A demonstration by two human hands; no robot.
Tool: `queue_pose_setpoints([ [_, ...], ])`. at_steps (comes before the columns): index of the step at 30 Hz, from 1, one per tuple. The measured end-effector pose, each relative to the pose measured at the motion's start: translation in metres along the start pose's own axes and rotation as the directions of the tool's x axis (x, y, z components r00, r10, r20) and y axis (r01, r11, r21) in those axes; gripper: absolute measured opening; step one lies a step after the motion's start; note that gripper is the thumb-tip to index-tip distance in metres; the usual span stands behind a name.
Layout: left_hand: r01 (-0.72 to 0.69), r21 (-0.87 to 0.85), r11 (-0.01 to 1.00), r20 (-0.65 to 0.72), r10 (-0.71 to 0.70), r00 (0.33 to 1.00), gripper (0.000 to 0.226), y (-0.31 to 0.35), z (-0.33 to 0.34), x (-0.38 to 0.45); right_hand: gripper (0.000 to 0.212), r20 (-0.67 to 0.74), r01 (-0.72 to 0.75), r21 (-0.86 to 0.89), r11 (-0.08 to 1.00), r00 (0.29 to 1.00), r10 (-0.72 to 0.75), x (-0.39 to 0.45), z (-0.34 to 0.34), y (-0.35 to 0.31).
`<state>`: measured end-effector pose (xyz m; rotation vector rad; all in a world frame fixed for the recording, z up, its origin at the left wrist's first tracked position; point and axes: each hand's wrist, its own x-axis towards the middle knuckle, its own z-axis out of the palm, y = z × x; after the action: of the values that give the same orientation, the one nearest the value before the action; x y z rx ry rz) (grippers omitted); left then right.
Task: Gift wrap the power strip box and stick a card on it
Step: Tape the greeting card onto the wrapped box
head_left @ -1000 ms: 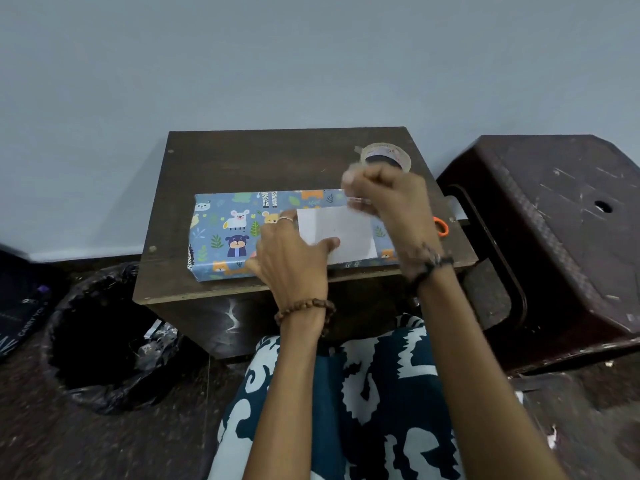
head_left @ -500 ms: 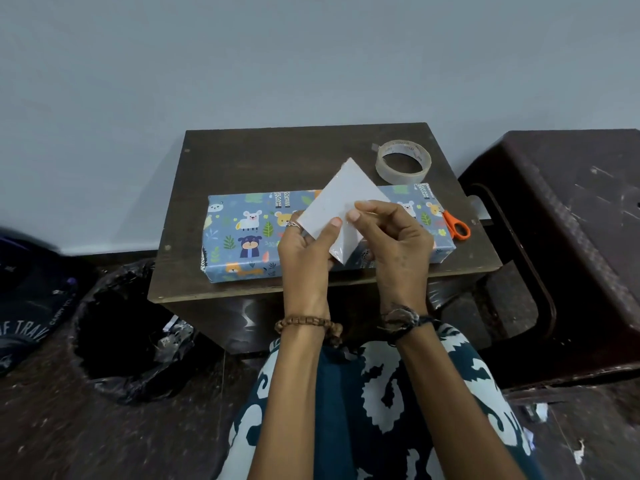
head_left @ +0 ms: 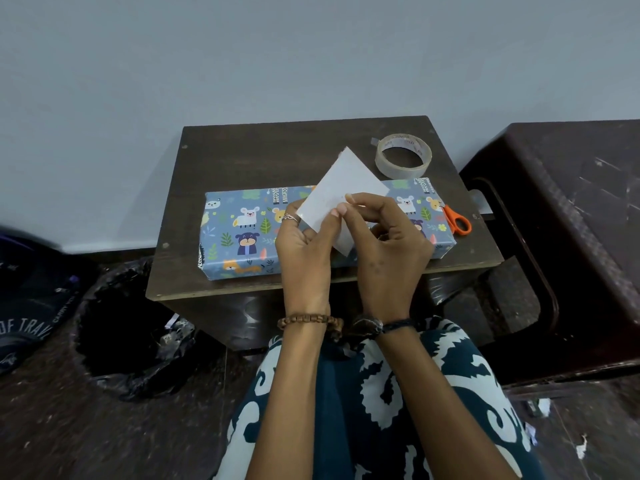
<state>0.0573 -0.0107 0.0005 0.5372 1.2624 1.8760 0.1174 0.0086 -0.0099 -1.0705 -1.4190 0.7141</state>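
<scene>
You hold the small white rectangular paper card (head_left: 341, 199) tilted on its corner above the table, both hands on it: your left hand (head_left: 304, 251) pinches its lower left edge between thumb and fingers, and your right hand (head_left: 388, 247) pinches its right edge at the fingertips (head_left: 349, 197). Below it, the long box wrapped in blue animal-print paper (head_left: 242, 233) lies flat along the near side of the small dark wooden table (head_left: 277, 147).

The card looks thin and light and will likely bend or crease if squeezed, so hold it by the edges, as you do now, and keep any sticky side off your fingers. The wrapped box appears stiff and steady enough to press against; its paper looks smooth, and may tear if tape is lifted off it. Set the card on the flat top face.

The roll of clear tape (head_left: 403, 155) sits behind the box on the right, and orange-handled scissors (head_left: 457, 220) lie just beside its right end.
</scene>
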Motion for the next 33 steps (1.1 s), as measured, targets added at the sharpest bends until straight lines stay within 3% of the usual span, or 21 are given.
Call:
queue_pose_setpoints([
  [3, -0.058, 0.034, 0.998, -0.039, 0.060, 0.997, 0.022, 0.000, 0.001, 0.001, 0.020, -0.014, 0.113, -0.127, 0.985, 0.993, -0.116, -0.004, 0.002, 0.002],
  [9, -0.149, 0.178, 0.973, -0.125, 0.172, 0.977, 0.025, -0.001, 0.003, 0.000, 0.017, -0.073, 0.188, -0.317, 0.929, 0.972, -0.222, -0.008, 0.005, 0.001],
  [15, -0.157, 0.235, 0.959, -0.117, 0.188, 0.975, 0.022, -0.001, 0.006, -0.002, 0.007, -0.104, -0.007, -0.093, 0.996, 0.995, -0.003, -0.003, 0.003, -0.002],
  [20, -0.128, 0.230, 0.965, -0.118, 0.159, 0.980, 0.026, -0.003, 0.005, 0.000, 0.006, -0.039, -0.159, 0.050, 0.986, 0.986, 0.161, 0.001, 0.001, -0.001],
  [33, -0.090, 0.188, 0.978, -0.092, 0.108, 0.990, 0.027, -0.004, 0.002, 0.003, 0.010, -0.075, -0.179, 0.112, 0.977, 0.979, 0.188, 0.003, 0.002, 0.003],
])
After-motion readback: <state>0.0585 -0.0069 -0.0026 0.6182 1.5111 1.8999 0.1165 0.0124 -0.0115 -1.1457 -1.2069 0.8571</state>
